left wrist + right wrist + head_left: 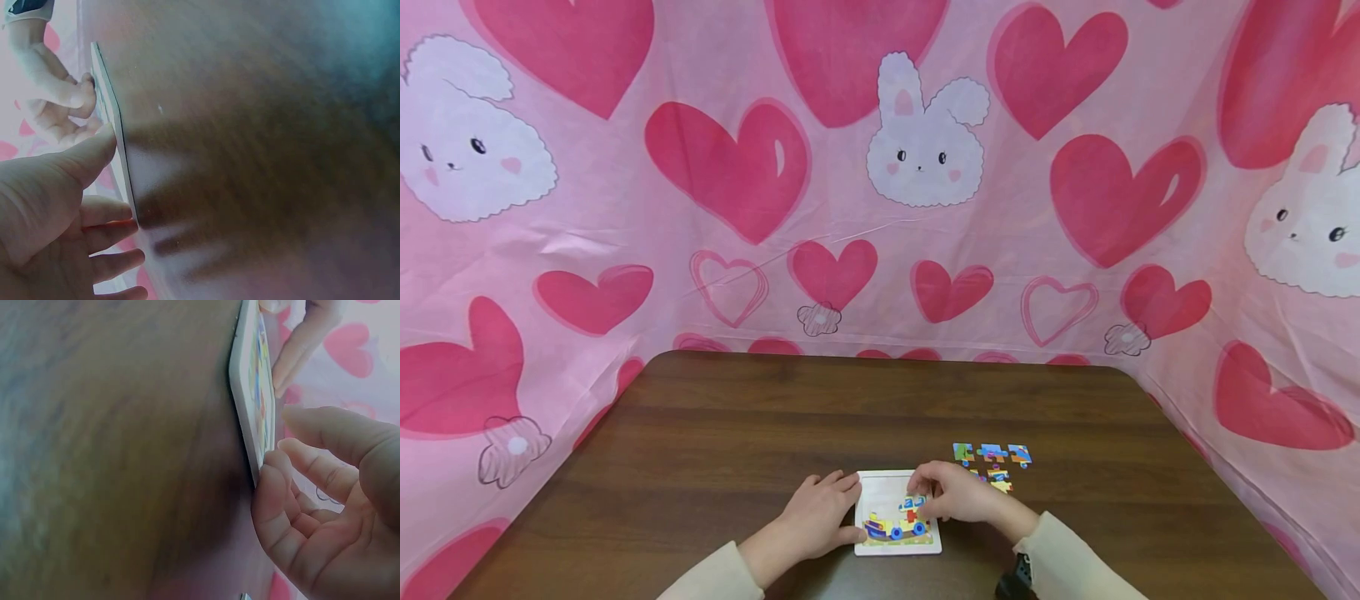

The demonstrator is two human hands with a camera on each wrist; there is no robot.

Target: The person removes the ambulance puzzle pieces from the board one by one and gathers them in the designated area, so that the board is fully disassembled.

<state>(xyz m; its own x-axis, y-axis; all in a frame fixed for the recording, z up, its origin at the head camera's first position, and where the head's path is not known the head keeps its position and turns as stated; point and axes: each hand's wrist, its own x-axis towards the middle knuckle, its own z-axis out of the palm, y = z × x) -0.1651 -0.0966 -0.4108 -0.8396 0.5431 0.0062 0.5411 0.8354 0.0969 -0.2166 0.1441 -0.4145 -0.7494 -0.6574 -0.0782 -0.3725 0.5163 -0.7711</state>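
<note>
A white-framed jigsaw board (883, 488) lies on the table near its front. Joined pieces with a yellow and blue vehicle picture (895, 527) fill its lower part. My left hand (822, 515) rests at the board's left side, fingers extended and thumb on the frame, as the left wrist view also shows. Over the board's right side is my right hand (958, 493), fingers bent. In the right wrist view its thumb (325, 428) and forefinger stand slightly apart with no piece visible between them, while another fingertip touches the board's edge (245, 412).
Several loose jigsaw pieces (992, 452) lie behind and right of the board, some partly hidden by the right hand. The brown wooden table (737, 417) extends around. A pink cloth (842, 208) with hearts and rabbits hangs behind and at both sides.
</note>
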